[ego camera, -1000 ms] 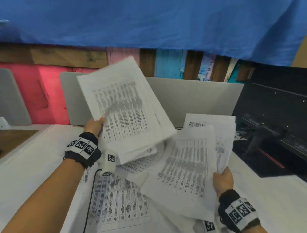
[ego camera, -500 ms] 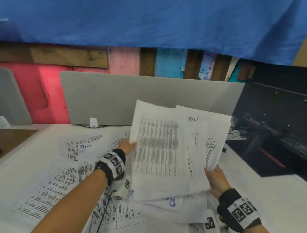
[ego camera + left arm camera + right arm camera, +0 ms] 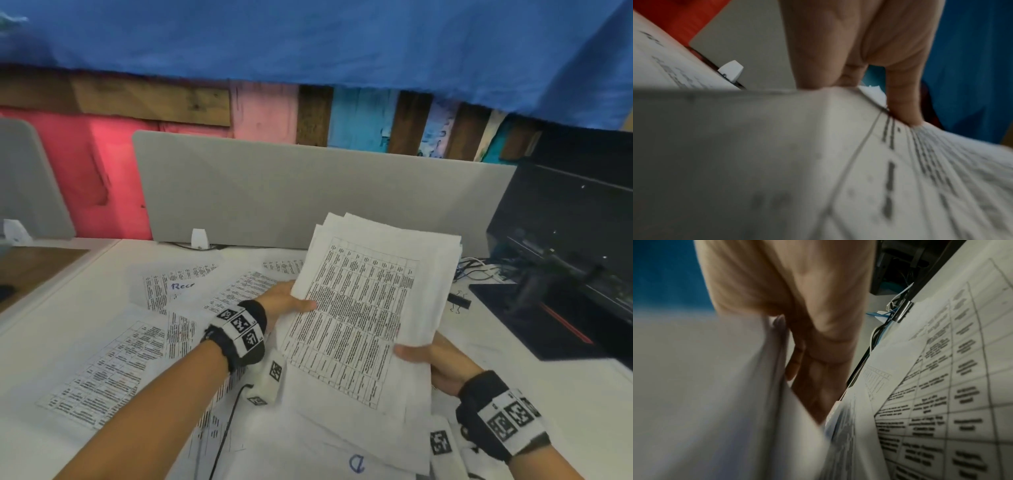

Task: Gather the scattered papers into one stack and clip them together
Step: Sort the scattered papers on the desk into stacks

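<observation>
While gathering goes on, stack (image 3: 363,308) held tilted above desk (image 3: 51,342), left hand (image 3: 284,301) and right hand (image 3: 435,359) gripping opposite edges, probably for squaring. Loose sheets (image 3: 113,363) left, clip (image 3: 459,301) far right, both within reach.

Two hands are in view, the left hand (image 3: 284,301) and the right hand (image 3: 442,366), each wrist wearing one band printed with black-and-white markers. Together they hold one stack of printed sheets (image 3: 363,308); how many sheets it holds cannot be told. On the tabletop (image 3: 44,339) lie at least five loose printed sheets (image 3: 102,373), overlapping. One black binder clip (image 3: 458,303) lies on the tabletop. Two grey divider panels (image 3: 308,195) stand at the back. One black monitor (image 3: 575,219) stands at the right.
</observation>
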`<state>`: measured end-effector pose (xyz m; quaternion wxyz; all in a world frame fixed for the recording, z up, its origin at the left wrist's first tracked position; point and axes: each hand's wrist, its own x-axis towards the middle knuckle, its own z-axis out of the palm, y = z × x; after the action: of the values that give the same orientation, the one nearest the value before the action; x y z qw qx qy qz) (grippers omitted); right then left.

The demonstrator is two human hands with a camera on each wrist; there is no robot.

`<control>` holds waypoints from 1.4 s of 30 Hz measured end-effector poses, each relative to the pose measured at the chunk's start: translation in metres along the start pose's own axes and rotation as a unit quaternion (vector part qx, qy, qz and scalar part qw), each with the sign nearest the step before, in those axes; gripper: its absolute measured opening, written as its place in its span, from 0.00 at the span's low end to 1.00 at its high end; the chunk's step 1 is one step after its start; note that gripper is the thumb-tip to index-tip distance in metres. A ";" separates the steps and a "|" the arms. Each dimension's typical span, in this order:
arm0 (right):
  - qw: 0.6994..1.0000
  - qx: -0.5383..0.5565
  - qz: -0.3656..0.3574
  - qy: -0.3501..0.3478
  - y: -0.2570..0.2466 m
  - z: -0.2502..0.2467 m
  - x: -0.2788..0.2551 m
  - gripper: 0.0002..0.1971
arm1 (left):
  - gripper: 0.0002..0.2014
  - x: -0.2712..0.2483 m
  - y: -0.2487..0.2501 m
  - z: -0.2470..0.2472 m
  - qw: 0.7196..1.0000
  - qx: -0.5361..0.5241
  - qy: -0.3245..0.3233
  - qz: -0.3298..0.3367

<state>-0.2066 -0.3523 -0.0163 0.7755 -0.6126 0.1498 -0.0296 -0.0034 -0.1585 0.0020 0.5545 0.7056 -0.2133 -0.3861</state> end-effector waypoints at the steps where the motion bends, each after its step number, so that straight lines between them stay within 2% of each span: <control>1: 0.999 -0.030 0.022 -0.022 0.003 -0.001 0.000 0.43 | 0.24 0.000 -0.002 0.001 0.999 0.027 -0.018 -0.009; 3: 0.996 -0.042 0.064 -0.045 0.010 -0.006 0.000 0.46 | 0.24 -0.002 -0.005 0.006 0.994 0.097 -0.034 -0.023; 5: 0.996 -0.021 0.071 -0.039 0.015 -0.009 0.001 0.45 | 0.24 0.000 -0.012 0.008 0.988 0.146 -0.033 -0.043; 9: 0.996 0.015 0.080 0.035 0.029 -0.012 0.007 0.52 | 0.25 0.004 -0.020 0.008 0.992 0.094 -0.046 -0.069; 10: 0.994 -0.001 0.094 0.064 0.034 -0.014 0.010 0.54 | 0.23 0.007 -0.020 0.010 0.990 0.106 -0.055 -0.075; 11: 0.989 -0.028 0.105 0.098 0.035 -0.016 0.013 0.54 | 0.20 0.009 -0.019 0.011 0.983 0.161 -0.045 -0.071; 14: 0.965 -0.124 0.104 0.208 0.028 -0.018 0.017 0.34 | 0.13 0.008 -0.014 0.007 0.934 0.353 0.025 -0.038; 15: 0.954 -0.153 0.100 0.238 0.024 -0.021 0.017 0.29 | 0.17 0.009 -0.016 0.002 0.906 0.420 0.027 -0.049; 17: 0.935 -0.206 0.089 0.274 0.013 -0.029 0.016 0.23 | 0.29 0.007 -0.020 -0.013 0.843 0.526 0.002 -0.112; 19: 0.915 -0.241 0.090 0.311 0.004 -0.036 0.011 0.21 | 0.38 0.009 -0.031 -0.026 0.811 0.567 -0.025 -0.140; 22: 0.899 -0.234 0.088 0.359 -0.004 -0.044 0.006 0.20 | 0.51 0.004 -0.040 -0.035 0.779 0.613 -0.026 -0.132; 24: 0.901 -0.209 0.087 0.370 -0.002 -0.044 0.003 0.21 | 0.53 -0.001 -0.043 -0.030 0.782 0.607 -0.035 -0.134; 26: 0.904 -0.178 0.081 0.381 0.006 -0.043 0.003 0.23 | 0.48 -0.005 -0.038 -0.026 0.792 0.586 -0.076 -0.155; 28: 0.906 -0.190 0.104 0.363 0.009 -0.038 0.007 0.29 | 0.31 -0.001 -0.031 -0.029 0.802 0.576 -0.065 -0.148; 29: 0.908 -0.209 0.121 0.341 0.013 -0.041 0.011 0.37 | 0.22 0.001 -0.027 -0.032 0.809 0.574 -0.034 -0.123; 30: 0.908 -0.239 0.147 0.312 0.013 -0.039 0.013 0.41 | 0.18 0.003 -0.025 -0.037 0.810 0.578 0.001 -0.099; 31: 0.904 -0.266 0.161 0.293 0.014 -0.040 0.017 0.37 | 0.21 0.007 -0.025 -0.041 0.803 0.589 0.032 -0.086; 33: 0.895 -0.307 0.181 0.270 0.020 -0.050 0.027 0.22 | 0.40 0.015 -0.026 -0.052 0.791 0.599 0.070 -0.103; 34: 0.885 -0.331 0.195 0.262 0.018 -0.048 0.027 0.19 | 0.48 0.018 -0.027 -0.056 0.795 0.589 0.072 -0.123; 35: 0.885 -0.338 0.199 0.252 0.017 -0.044 0.026 0.19 | 0.52 0.020 -0.027 -0.062 0.805 0.573 0.066 -0.140; 37: 0.885 -0.339 0.208 0.241 0.019 -0.045 0.027 0.21 | 0.54 0.024 -0.029 -0.071 0.818 0.549 0.060 -0.160; 39: 0.889 -0.327 0.215 0.236 0.025 -0.050 0.029 0.25 | 0.55 0.026 -0.030 -0.078 0.797 0.574 0.080 -0.167; 40: 0.888 -0.325 0.218 0.244 0.030 -0.057 0.032 0.29 | 0.54 0.025 -0.029 -0.080 0.790 0.583 0.084 -0.172; 42: 0.889 -0.309 0.213 0.265 0.036 -0.064 0.036 0.37 | 0.47 0.024 -0.025 -0.083 0.803 0.562 0.070 -0.187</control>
<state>-0.1946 -0.4117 -0.0708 0.4668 -0.7439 0.4776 0.0226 0.0728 -0.1172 -0.0215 -0.0085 0.9451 -0.2168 -0.2445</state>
